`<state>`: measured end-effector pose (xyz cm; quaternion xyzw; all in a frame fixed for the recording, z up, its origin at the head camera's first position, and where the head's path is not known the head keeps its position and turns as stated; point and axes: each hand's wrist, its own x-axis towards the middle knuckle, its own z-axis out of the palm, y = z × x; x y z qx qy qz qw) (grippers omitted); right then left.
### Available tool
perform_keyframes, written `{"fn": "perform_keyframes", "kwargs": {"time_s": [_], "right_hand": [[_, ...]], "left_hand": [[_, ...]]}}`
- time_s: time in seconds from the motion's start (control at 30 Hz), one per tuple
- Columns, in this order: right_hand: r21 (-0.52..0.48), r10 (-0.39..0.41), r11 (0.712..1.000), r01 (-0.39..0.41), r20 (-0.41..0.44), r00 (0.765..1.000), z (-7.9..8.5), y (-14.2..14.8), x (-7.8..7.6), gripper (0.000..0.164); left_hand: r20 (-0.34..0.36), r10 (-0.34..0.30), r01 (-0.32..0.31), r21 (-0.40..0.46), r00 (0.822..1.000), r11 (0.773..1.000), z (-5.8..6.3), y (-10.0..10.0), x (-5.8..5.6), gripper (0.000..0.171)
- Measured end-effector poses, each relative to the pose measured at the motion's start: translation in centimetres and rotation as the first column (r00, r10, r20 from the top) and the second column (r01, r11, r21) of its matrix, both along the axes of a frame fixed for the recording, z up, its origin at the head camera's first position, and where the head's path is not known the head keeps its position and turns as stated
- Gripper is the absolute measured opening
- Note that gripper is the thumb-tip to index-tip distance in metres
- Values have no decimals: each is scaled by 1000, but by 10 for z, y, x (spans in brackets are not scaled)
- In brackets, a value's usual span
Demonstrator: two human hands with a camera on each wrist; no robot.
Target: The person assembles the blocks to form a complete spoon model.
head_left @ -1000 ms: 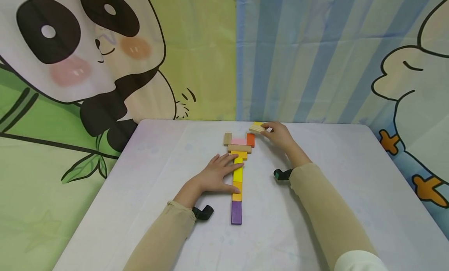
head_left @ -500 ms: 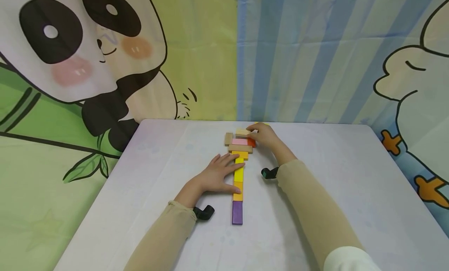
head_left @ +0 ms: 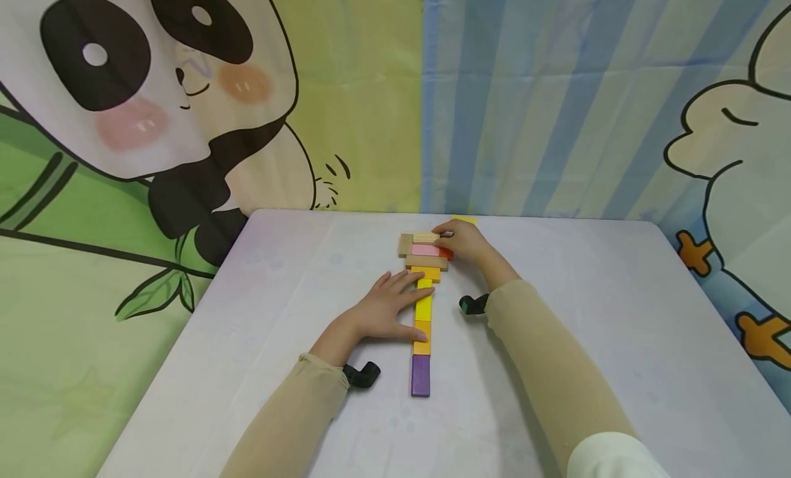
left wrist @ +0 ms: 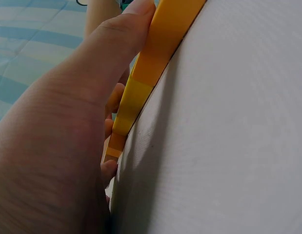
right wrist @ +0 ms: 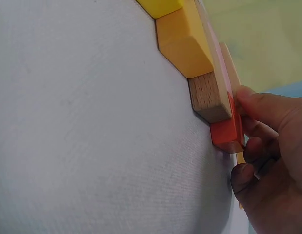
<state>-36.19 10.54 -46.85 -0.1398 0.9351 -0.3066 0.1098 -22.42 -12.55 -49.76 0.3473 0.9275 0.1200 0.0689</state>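
Note:
At the far end of a row of toy blocks, my right hand [head_left: 466, 243] pinches the right end of a pale ridged wooden block [head_left: 423, 237]. That block lies along the far side of a pink block [head_left: 425, 250], between a tan block [head_left: 404, 245] and my fingertips. A red block [right wrist: 227, 134] sits just under the right hand. My left hand [head_left: 384, 308] spreads over the stem of the row, its fingertips on a yellow block [head_left: 423, 310] and the orange blocks, the thumb on the lower orange block [head_left: 422, 347].
A long tan block [head_left: 426, 263] crosses the row below the pink one. A purple block [head_left: 420, 376] ends it nearest me. Behind the right hand, a yellow block [head_left: 465, 219] lies at the table's far edge. A printed panda curtain [head_left: 358, 121] hangs behind the white table [head_left: 556, 368].
My right hand has carried the pale wooden block left from beside the yellow block at the far edge and set it down against the pink block. The left hand has stayed put.

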Motion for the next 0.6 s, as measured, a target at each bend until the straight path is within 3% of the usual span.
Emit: {"fn": "perform_keyframes", "kwargs": {"time_s": [0.6], "right_hand": [[9,-12,1000,11,41,999,-2,-1,0,37]], "left_hand": [[4,5,-5,-2,1000,1000,-2,0,-1,98]]}}
